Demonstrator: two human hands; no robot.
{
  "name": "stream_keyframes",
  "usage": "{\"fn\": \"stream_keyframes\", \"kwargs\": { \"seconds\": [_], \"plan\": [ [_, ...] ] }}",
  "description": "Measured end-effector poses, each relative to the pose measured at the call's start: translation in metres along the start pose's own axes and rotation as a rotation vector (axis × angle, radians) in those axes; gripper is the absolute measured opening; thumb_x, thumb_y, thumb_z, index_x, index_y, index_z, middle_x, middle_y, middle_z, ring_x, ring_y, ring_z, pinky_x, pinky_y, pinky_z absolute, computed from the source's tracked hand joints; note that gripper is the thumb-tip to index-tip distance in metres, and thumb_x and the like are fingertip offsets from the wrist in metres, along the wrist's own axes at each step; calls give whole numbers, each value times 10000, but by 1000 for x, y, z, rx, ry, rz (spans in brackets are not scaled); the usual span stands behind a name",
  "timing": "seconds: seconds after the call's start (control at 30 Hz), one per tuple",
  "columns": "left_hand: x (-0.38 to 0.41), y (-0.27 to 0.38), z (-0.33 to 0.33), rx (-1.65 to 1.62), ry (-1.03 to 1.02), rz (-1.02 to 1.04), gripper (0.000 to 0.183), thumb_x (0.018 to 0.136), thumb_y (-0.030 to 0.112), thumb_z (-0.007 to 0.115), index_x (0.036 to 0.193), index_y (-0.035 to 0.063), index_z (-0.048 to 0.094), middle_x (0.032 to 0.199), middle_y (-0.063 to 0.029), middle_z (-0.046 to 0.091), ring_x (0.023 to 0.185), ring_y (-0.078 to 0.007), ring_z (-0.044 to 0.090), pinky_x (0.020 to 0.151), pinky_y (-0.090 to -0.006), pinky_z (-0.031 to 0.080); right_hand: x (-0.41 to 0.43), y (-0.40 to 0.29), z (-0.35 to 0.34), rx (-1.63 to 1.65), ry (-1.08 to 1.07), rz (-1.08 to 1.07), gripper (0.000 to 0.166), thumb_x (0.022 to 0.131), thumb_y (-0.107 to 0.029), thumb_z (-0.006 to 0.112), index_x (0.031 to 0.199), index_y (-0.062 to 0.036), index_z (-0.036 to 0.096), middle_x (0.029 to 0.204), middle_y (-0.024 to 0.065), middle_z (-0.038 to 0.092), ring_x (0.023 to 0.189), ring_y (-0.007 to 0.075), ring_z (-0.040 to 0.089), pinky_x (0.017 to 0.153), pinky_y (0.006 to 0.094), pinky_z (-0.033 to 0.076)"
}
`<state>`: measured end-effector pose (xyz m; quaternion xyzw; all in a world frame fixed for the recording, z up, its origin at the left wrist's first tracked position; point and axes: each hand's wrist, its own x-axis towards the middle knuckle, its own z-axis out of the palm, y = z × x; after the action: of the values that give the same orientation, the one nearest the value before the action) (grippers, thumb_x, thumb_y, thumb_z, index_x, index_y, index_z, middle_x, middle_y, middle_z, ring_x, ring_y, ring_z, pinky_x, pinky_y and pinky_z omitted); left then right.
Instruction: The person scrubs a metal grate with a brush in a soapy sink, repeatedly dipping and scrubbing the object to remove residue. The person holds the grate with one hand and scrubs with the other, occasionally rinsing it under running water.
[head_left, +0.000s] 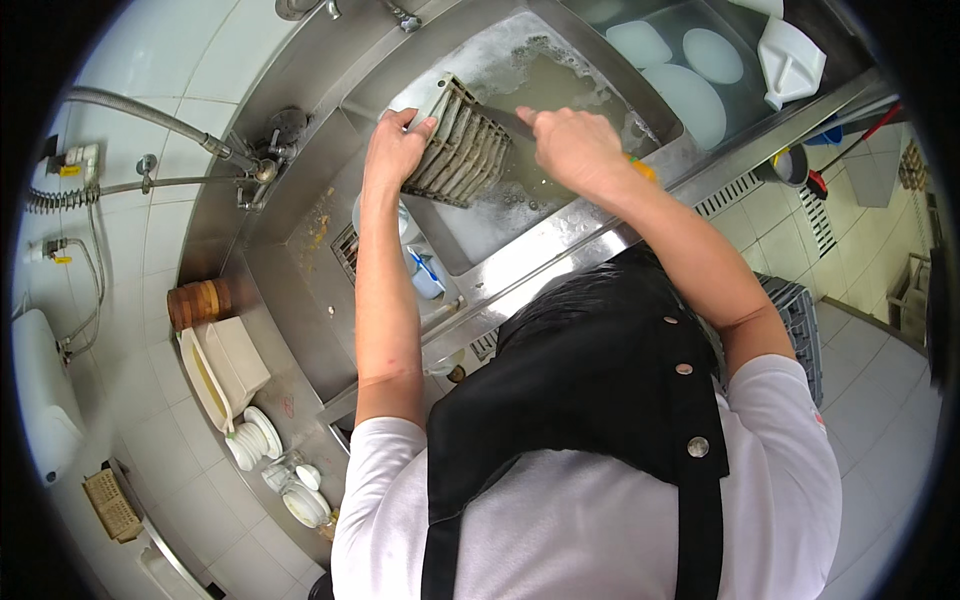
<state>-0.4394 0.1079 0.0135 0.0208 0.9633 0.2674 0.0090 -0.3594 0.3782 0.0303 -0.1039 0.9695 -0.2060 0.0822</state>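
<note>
My left hand (396, 154) grips the near-left edge of a slatted metal filter or vent panel (465, 150), tilted over the basin of soapy water (559, 82). Brown grime coats its ridges. My right hand (574, 146) is closed around a tool whose flat, dark blade (499, 120), like a knife or scraper, reaches to the panel's ridges. The handle is hidden in my fist. An orange item (643, 169) shows just behind my right hand, at the basin's edge.
Left of the basin, a sink section (300, 277) holds food scraps and a blue-and-white container (425, 274). White plates (686, 105) lie in the right basin beside a white plastic jug (791, 60). Stacked dishes (255, 439) and a beige bin (225, 360) stand lower left.
</note>
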Motion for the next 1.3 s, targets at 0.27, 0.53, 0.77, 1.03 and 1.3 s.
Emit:
{"fn": "stream_keyframes", "kwargs": {
  "seconds": [0.27,0.53,0.77,1.03,1.3],
  "plan": [
    [7,-9,-2,-80,-26,10,541,947,349,704,1292,-67,676,1295,-226,666,1238,-391,637,1064,-418,461,13,1,12,121,-32,29,608,907,-49,546,1490,-215,602,1003,229,768,900,372,768,826,474,613],
    [19,-32,-3,-86,-39,32,577,976,360,712,1353,-72,640,1264,-212,714,1179,-301,676,1044,-367,476,11,-14,24,75,-40,-51,586,917,-50,562,1492,-162,583,960,207,774,880,355,772,783,476,620],
    [24,-39,2,-88,-15,5,556,968,357,692,1341,-53,651,1338,-232,660,1246,-372,646,1069,-398,465,10,-13,39,61,4,-59,607,902,-29,540,1493,-159,580,964,221,771,861,364,771,785,495,614],
    [34,-58,3,-116,-14,-14,556,971,354,696,1349,-51,650,1331,-259,672,1242,-371,650,1078,-396,462,9,1,37,202,25,7,476,945,-36,516,1410,-75,611,1014,211,767,935,397,761,802,505,611],
    [37,-59,5,-199,-78,-12,597,967,366,704,1349,-87,631,1301,-251,689,1247,-351,649,1077,-394,463,8,-4,42,266,-74,14,598,946,10,478,1534,-93,490,1010,246,754,966,397,756,832,506,618]
  ]
}}
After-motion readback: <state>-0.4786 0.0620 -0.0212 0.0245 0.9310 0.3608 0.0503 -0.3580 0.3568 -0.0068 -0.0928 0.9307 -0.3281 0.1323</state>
